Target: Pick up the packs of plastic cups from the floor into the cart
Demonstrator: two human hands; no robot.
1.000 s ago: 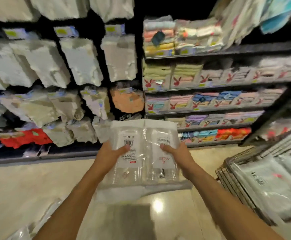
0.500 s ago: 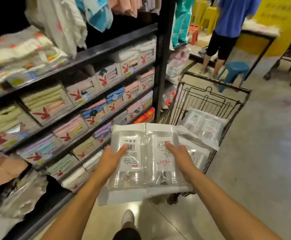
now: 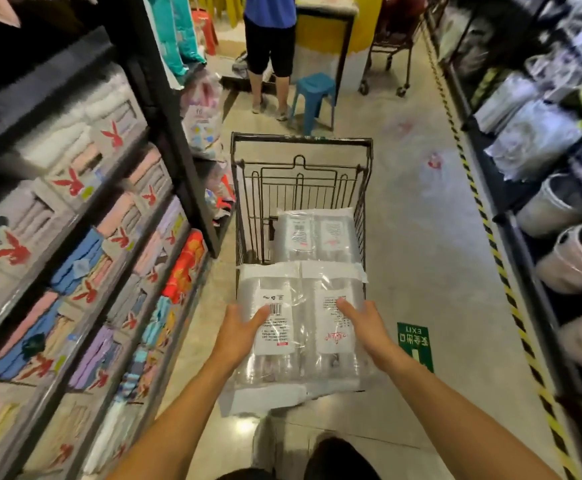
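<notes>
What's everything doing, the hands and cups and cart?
Cart, upright in the aisle.
Far pack of cups, sealed, lying in the cart.
Near pack of cups, sealed, over the cart's near end.
Left hand, fingers straight, thumb on the near pack.
Right hand, fingers straight, thumb on it too.

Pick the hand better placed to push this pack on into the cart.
Right, narrowly. The right hand lies flat on the pack, aimed at the cart; the left hand sits at its left edge, thumb on the label.
</notes>
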